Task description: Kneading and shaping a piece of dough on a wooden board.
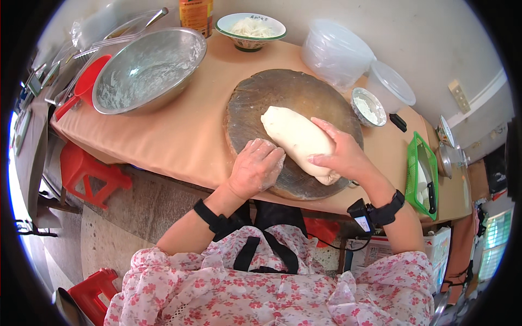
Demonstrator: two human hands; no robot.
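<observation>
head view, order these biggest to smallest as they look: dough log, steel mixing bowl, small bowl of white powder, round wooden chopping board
1. Round wooden chopping board, partly covered
2. Steel mixing bowl
3. Dough log, partly behind the right hand
4. Small bowl of white powder

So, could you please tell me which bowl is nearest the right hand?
The small bowl of white powder, right of the round board; the large metal bowl and bowl of shreds stand farther off.
</observation>
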